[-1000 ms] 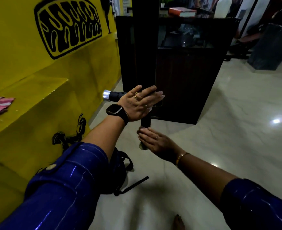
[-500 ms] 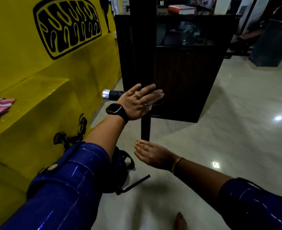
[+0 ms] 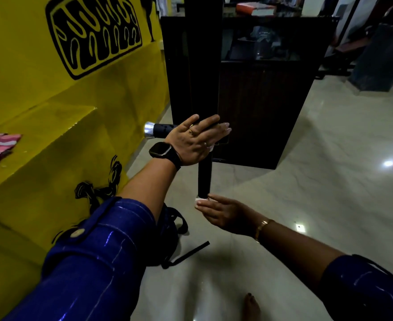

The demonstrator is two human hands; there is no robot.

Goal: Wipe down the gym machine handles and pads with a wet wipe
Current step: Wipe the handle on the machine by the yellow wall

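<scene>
Yellow wall (image 3: pixel 52 96) left, pale floor (image 3: pixel 318 186). Left hand (image 3: pixel 194 141) lies flat on horizontal handle (image 3: pixel 162 130), fingers straight, slightly spread. Right hand (image 3: pixel 225 213), fingers straight and together, apparently carries wet wipe (image 3: pixel 200 200) at vertical bar's (image 3: pixel 204 177) lower end.

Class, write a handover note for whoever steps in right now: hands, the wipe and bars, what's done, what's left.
Left hand: flat, fingers straight, on the black handle where it meets the upright bar.
Right hand: just below the bar's end, wet wipe at its fingertips; grip unclear.
Done: cannot tell.
Left: probably more wiping of both bars.
</scene>
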